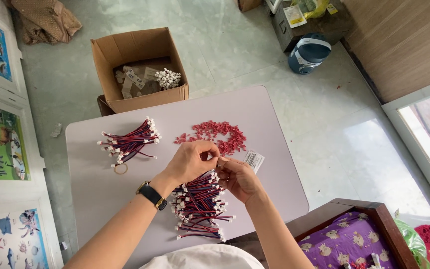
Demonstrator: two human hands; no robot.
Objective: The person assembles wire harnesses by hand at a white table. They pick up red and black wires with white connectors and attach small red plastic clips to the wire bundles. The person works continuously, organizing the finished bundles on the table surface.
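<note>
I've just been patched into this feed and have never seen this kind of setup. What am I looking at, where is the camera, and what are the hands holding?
There is no machine here: the one picture comes from a camera worn on a person's head, looking down at their own two bare hands over a low pale table. The left hand, with a black wristwatch, and the right hand meet at a small piece pinched between their fingertips; it is too small to identify. Just under them lies a pile of red and blue wires with white plugs. A second such bundle and a rubber band lie to the left, a scatter of small red parts ahead, a small label bag beside the right hand. A cardboard box stands on the floor beyond.
</note>
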